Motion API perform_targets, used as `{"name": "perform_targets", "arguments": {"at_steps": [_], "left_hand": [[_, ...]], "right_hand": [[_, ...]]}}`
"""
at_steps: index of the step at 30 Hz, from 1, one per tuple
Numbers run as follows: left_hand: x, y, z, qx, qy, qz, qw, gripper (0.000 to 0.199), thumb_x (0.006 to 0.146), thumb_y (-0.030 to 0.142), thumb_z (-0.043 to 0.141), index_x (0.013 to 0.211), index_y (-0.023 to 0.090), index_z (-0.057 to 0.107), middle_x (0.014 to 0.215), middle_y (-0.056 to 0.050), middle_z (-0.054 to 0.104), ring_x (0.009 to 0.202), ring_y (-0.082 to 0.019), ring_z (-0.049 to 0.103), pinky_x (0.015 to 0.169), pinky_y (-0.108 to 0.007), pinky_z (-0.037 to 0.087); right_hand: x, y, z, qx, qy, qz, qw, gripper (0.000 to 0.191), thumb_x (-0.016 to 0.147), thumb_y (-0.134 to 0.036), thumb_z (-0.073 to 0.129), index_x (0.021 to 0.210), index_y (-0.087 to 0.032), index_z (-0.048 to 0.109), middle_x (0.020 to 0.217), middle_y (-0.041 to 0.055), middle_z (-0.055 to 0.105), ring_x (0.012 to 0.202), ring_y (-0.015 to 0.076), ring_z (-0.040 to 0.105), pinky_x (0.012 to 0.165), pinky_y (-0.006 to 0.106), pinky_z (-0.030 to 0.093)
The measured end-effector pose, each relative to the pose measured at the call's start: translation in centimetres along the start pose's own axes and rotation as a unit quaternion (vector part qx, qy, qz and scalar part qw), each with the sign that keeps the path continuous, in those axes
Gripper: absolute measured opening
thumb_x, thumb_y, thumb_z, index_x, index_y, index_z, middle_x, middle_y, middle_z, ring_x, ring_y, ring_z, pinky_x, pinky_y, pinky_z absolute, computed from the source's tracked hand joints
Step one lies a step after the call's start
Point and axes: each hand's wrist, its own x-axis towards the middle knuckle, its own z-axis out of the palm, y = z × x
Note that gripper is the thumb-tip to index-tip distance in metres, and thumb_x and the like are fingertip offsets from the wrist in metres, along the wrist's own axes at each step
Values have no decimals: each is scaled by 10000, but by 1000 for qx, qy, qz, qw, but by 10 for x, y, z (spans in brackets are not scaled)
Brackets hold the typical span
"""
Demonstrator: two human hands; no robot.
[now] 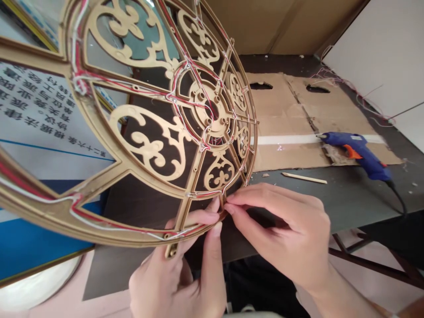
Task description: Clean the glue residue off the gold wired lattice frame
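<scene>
A large round gold frame [191, 179] with scrollwork panels and spokes stands tilted across the left and middle of the view. Red and white wires [114, 228] run along its grooves and spokes, gathering around the hub. My left hand [188, 269] is closed on the lower rim, fingers behind it and the thumb at its edge. Just right of that thumb, my right hand [281, 229] pinches thumb and forefinger together at the rim, where the wires lead in; the fingertips mostly hide the pinched part.
A blue glue gun [359, 150] with an orange trigger lies on flattened cardboard [288, 110] at the right. A pointed wooden stick [304, 178] is on the dark table [347, 194]. Loose thin wires [361, 95] lie at the back right. A printed board [43, 115] stands behind the frame.
</scene>
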Motion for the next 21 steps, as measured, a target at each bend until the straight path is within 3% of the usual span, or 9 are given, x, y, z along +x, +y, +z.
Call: {"name": "perform_targets", "arguments": {"at_steps": [4,8,14,17,21], "left_hand": [[0,-1,-1,10,5,7,1000,98,1024,250,640,1110,270,681,951,49,799,667,-84,758,512,-155,534],[1,2,-2,6,3,3,1000,94,1028,267,636,1106,257,687,968,42,803,697,-85,769,552,-145,548],[0,1,-2,0,2,-3,1000,97,1032,278,615,1094,273,689,959,64,804,606,-65,733,482,-134,502],[0,-2,-1,-7,-16,3,1000,124,1029,295,610,1120,281,692,962,62,805,538,-65,701,425,-154,473],[1,-4,0,-29,-13,13,999,128,1027,250,617,1138,271,677,992,52,808,838,-98,798,712,-132,593]], "right_hand": [[0,-1,1,-2,7,1,1000,241,882,-22,736,999,-228,777,848,-16,801,683,116,750,669,194,653],[-1,0,1,5,-4,-19,1000,195,877,14,708,900,-170,768,868,20,802,766,101,759,753,164,637],[-2,-2,1,-7,-2,-34,999,215,872,-4,729,1049,-118,773,916,36,806,771,80,747,761,136,622],[-2,-3,2,-51,-6,-63,997,198,878,12,710,1024,-100,783,924,49,809,813,84,753,808,139,617],[-2,-5,7,-105,15,-81,991,171,885,19,701,967,-108,783,857,29,803,773,74,743,809,134,602]]}}
